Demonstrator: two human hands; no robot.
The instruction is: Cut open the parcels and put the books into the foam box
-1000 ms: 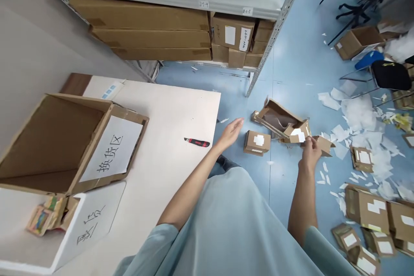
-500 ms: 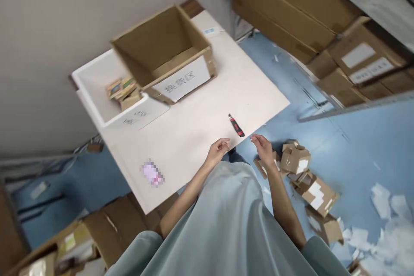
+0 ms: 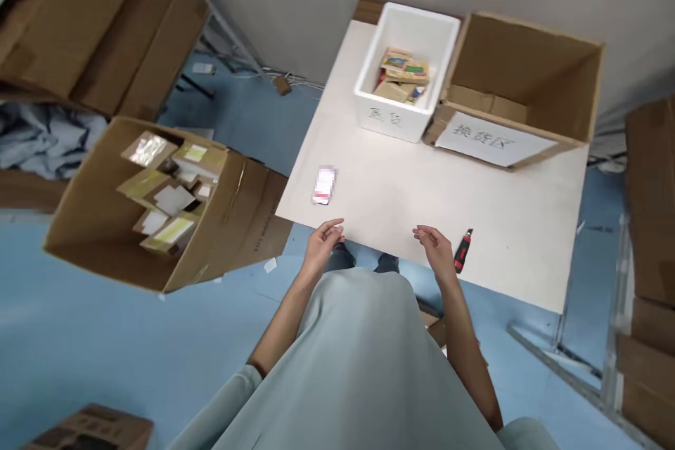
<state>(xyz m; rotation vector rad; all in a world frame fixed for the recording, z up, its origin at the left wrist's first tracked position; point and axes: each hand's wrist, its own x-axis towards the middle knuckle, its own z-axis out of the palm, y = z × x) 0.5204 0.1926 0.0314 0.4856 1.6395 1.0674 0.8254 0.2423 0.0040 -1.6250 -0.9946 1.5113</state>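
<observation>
My left hand (image 3: 321, 247) hovers at the front edge of the white table (image 3: 390, 183), fingers loosely bent and holding nothing. Further along that edge is my right hand (image 3: 435, 247), also empty, with its fingers apart. Just right of it lies a red and black utility knife (image 3: 463, 251) on the tabletop. A phone (image 3: 324, 185), its screen blurred out, lies beyond my left hand. At the back stands a white bin (image 3: 393, 119) with several small packets (image 3: 403, 74) inside, beside an open cardboard box (image 3: 553, 84) bearing a handwritten label (image 3: 493, 139).
A large open carton (image 3: 105, 218) on the blue floor at left holds several small parcels (image 3: 174, 197). Stacked cartons (image 3: 100, 21) stand behind it. More cardboard boxes (image 3: 654, 225) line the right side, near a metal frame (image 3: 572, 380). Another box (image 3: 95, 429) sits at lower left.
The view has turned to the left, bringing the large carton of parcels into sight. My hands have shifted left along the table edge, still empty. Knife and phone stay on the table.
</observation>
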